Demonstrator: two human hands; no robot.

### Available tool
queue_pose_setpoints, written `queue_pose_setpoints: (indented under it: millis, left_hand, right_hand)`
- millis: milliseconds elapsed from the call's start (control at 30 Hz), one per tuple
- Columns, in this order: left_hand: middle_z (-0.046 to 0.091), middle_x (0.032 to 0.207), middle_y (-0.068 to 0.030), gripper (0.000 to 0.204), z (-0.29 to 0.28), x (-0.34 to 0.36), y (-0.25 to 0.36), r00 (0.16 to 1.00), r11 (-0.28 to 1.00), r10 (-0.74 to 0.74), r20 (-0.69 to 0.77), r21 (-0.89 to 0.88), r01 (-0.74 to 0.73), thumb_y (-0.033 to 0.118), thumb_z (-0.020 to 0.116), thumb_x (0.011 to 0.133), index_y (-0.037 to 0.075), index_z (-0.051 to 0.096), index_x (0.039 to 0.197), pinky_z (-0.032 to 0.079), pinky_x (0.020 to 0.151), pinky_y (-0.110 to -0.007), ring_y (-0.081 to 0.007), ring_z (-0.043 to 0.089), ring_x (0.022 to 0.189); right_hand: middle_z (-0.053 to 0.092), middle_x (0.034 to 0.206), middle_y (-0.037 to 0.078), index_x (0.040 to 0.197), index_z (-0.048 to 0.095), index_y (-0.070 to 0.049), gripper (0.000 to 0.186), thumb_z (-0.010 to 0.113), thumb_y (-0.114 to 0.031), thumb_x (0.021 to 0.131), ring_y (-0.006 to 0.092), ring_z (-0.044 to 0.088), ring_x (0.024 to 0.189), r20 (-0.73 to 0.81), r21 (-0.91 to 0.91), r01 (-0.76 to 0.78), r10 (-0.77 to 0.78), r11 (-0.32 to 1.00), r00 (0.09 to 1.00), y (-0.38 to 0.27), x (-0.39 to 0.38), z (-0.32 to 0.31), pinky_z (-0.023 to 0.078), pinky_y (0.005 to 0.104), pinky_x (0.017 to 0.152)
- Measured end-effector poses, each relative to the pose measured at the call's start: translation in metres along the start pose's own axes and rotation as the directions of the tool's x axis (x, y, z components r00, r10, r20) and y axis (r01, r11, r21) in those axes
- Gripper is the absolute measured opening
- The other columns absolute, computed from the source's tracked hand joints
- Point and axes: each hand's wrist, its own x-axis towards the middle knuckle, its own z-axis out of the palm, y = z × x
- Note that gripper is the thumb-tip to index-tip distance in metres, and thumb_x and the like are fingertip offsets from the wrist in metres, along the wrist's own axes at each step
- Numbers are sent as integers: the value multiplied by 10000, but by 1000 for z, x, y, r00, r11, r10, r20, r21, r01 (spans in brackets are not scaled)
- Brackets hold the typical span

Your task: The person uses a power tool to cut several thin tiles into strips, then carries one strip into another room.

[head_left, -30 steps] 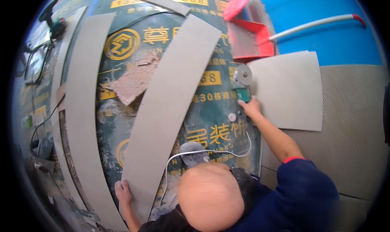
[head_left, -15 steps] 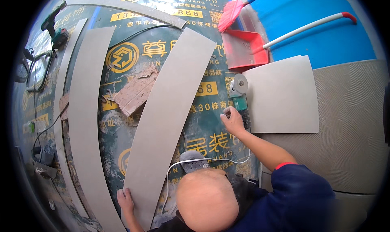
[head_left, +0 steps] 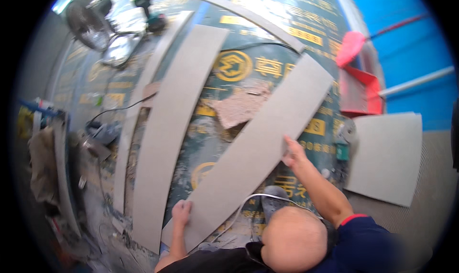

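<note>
A long grey tile strip lies slanting across the printed green floor covering in front of me. My left hand is closed over its left edge near the close end. Farther up, my right hand grips the opposite edge, thumb on top and the other fingers mostly hidden by the tile. To the right of that hand sits a green angle grinder with a pale disc, beside some large grey tile pieces. A white cable curves past my bent knee and grey clog.
Left of the strip lie another grey strip and a narrower one. Broken pinkish slab pieces lie between. A red dustpan and pink broom are at far right; a drill and fan stand far left.
My right hand has left the grinder's side and taken hold of the tile strip's right edge. My left hand stays on the left edge. The view has swung left.
</note>
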Motion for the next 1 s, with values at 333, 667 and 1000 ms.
queue_pose_setpoints:
  millis: [333,667,1000]
  left_hand:
    - [631,834,-255,451,-7,-7,13,998,998,-48,-51,-29,47,433,629,874,-8,608,784,458,693,-493,-434,613,807]
    - [690,856,-212,557,-24,5,23,994,997,-82,-70,-10,82,580,556,883,46,696,810,510,787,-509,-412,658,881]
    - [693,777,-203,587,-35,-37,45,988,980,-136,-68,-155,124,565,536,899,28,701,730,509,765,-495,-383,680,827]
  right_hand:
    - [633,1204,100,1317,504,-61,447,625,-316,970,240,668,981,-51,3,104,-104,995,993,-25,-6,29,557,373,585]
    - [449,1487,171,1470,383,0,585,504,-368,1033,344,419,1361,33,-253,70,-64,965,997,-92,-20,43,328,499,1154]
    - [489,1446,158,1441,419,6,534,531,-310,1025,323,462,1312,62,-367,171,-160,914,985,-134,-31,42,367,473,1121]
